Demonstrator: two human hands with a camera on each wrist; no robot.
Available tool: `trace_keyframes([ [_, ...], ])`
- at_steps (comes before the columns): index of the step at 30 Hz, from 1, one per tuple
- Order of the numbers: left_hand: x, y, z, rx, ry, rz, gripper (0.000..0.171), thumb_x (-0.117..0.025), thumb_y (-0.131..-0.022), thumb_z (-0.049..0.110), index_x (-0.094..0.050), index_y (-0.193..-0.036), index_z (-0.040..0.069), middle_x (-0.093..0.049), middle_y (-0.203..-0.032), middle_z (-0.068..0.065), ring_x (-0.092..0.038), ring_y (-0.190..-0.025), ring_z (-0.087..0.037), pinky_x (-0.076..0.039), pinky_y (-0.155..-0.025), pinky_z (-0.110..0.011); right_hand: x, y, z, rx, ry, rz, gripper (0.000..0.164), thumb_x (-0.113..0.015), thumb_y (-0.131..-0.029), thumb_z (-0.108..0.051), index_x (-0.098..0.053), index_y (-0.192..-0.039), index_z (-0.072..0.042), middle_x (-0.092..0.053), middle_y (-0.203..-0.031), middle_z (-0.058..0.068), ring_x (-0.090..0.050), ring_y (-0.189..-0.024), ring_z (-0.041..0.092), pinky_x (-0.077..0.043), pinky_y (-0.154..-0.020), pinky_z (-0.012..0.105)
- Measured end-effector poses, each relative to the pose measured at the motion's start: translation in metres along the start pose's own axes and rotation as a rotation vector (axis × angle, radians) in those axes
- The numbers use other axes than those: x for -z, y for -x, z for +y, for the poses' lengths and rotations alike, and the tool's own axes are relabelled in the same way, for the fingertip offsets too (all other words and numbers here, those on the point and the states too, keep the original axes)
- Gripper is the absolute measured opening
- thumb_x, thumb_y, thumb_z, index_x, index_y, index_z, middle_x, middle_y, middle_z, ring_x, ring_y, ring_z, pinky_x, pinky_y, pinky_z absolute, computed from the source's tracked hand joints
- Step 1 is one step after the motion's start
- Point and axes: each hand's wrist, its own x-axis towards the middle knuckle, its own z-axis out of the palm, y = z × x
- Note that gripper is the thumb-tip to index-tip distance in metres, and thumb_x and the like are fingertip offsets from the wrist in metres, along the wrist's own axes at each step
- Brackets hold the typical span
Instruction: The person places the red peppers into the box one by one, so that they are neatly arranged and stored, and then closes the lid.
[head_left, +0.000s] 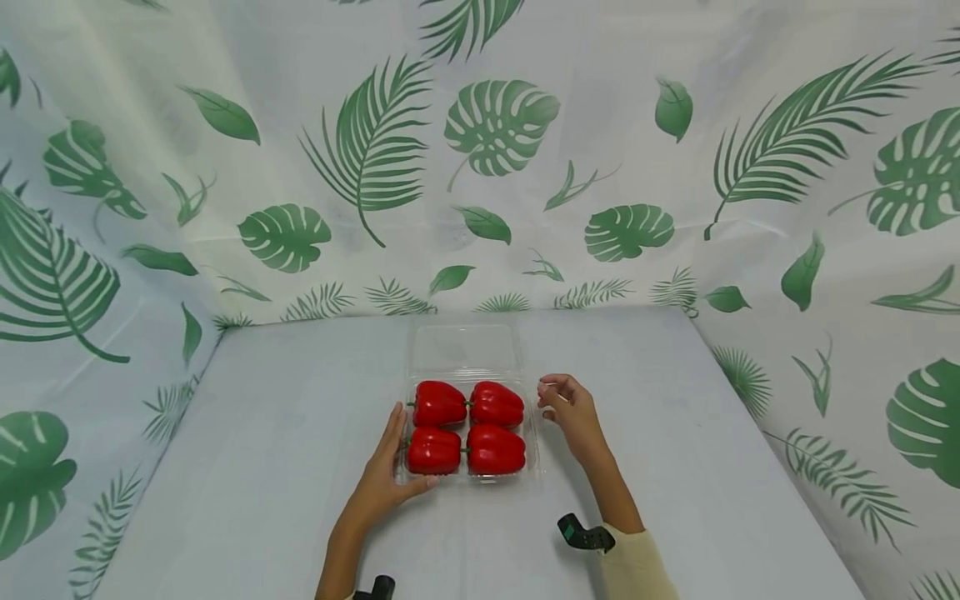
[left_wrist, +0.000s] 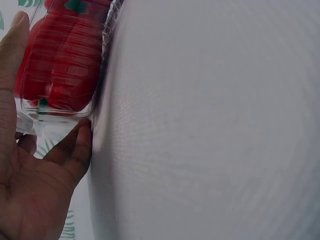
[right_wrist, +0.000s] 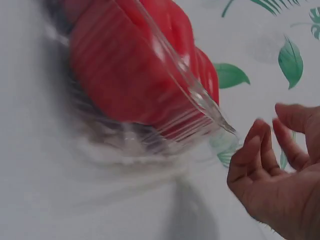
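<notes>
A clear plastic clamshell box (head_left: 532,454) stands on the table, its lid (head_left: 463,348) laid back on the far side. In it lie several red bell peppers (head_left: 497,450) with green stems, in two rows. My left hand (head_left: 381,483) touches the box's near left corner, fingers straight along the left side and thumb at the front edge. Just right of the box is my right hand (head_left: 572,414), fingers loosely bent and holding nothing. In the right wrist view its fingertips are close to the box's rim (right_wrist: 212,112).
A white cloth covers the table (head_left: 300,417). Behind and at both sides hangs a white curtain (head_left: 570,108) printed with green leaves. A dark wrist mount (head_left: 587,533) sits on the right forearm.
</notes>
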Motion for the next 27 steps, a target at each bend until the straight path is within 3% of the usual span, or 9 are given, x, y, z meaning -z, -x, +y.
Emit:
trace_keyframes([
  [5,0.0,-0.001,-0.001,0.004,0.006,0.005,0.112,-0.082,-0.072,0.048,-0.016,-0.158,0.021,-0.011,-0.165,0.003,-0.017,-0.151,-0.03,-0.029,-0.114,-0.057,0.003,-0.029,-0.002,-0.109,-0.043,0.028,0.049,-0.058,-0.099,-0.023,-0.044,-0.14,-0.002,-0.059,-0.125,0.017,-0.058,-0.113,0.029,-0.054,-0.092,0.033],
  [8,-0.001,0.0,-0.001,0.009,0.007,0.005,0.112,-0.082,-0.071,0.049,-0.016,-0.158,0.021,-0.012,-0.165,0.002,-0.018,-0.151,-0.031,-0.03,-0.113,-0.058,0.004,-0.044,-0.003,-0.168,-0.03,-0.021,0.054,-0.056,-0.1,-0.024,-0.038,-0.147,-0.004,-0.049,-0.142,0.02,-0.052,-0.126,0.03,-0.047,-0.107,0.039],
  [12,-0.001,0.001,-0.001,0.019,0.002,-0.001,0.114,-0.082,-0.07,0.05,-0.015,-0.158,0.023,-0.012,-0.165,0.002,-0.018,-0.151,-0.031,-0.031,-0.113,-0.058,0.004,-0.06,-0.002,-0.215,-0.018,-0.081,0.053,-0.056,-0.1,-0.023,-0.04,-0.147,-0.004,-0.045,-0.148,0.018,-0.047,-0.135,0.032,-0.041,-0.114,0.044],
  [16,-0.001,0.002,-0.002,0.021,-0.002,-0.003,0.114,-0.082,-0.07,0.05,-0.015,-0.158,0.023,-0.011,-0.165,0.002,-0.019,-0.151,-0.032,-0.031,-0.113,-0.058,0.001,-0.071,0.0,-0.223,-0.01,-0.105,0.052,-0.058,-0.099,-0.024,-0.044,-0.145,-0.004,-0.048,-0.146,0.017,-0.049,-0.133,0.03,-0.045,-0.11,0.04],
  [19,0.0,0.001,-0.001,0.013,-0.001,-0.001,0.114,-0.083,-0.071,0.049,-0.015,-0.158,0.024,-0.011,-0.165,0.003,-0.019,-0.151,-0.032,-0.031,-0.113,-0.058,-0.002,-0.076,0.0,-0.216,-0.007,-0.1,0.05,-0.057,-0.1,-0.022,-0.045,-0.144,-0.003,-0.05,-0.143,0.019,-0.052,-0.124,0.026,-0.053,-0.097,0.027],
  [22,0.0,0.0,-0.001,0.004,0.004,-0.001,0.113,-0.083,-0.071,0.048,-0.015,-0.158,0.025,-0.011,-0.165,0.003,-0.018,-0.151,-0.031,-0.031,-0.113,-0.057,-0.004,-0.079,-0.001,-0.212,-0.025,-0.083,0.047,-0.057,-0.099,-0.017,-0.046,-0.143,-0.002,-0.051,-0.139,0.021,-0.054,-0.112,0.022,-0.053,-0.082,0.019],
  [27,0.0,0.0,0.0,0.0,0.009,-0.001,0.113,-0.082,-0.071,0.05,-0.015,-0.158,0.023,-0.011,-0.165,0.002,-0.018,-0.151,-0.031,-0.031,-0.113,-0.057,-0.005,-0.08,-0.001,-0.206,-0.014,-0.065,0.045,-0.059,-0.098,-0.014,-0.049,-0.14,-0.001,-0.052,-0.136,0.022,-0.055,-0.1,0.017,-0.054,-0.082,0.019],
])
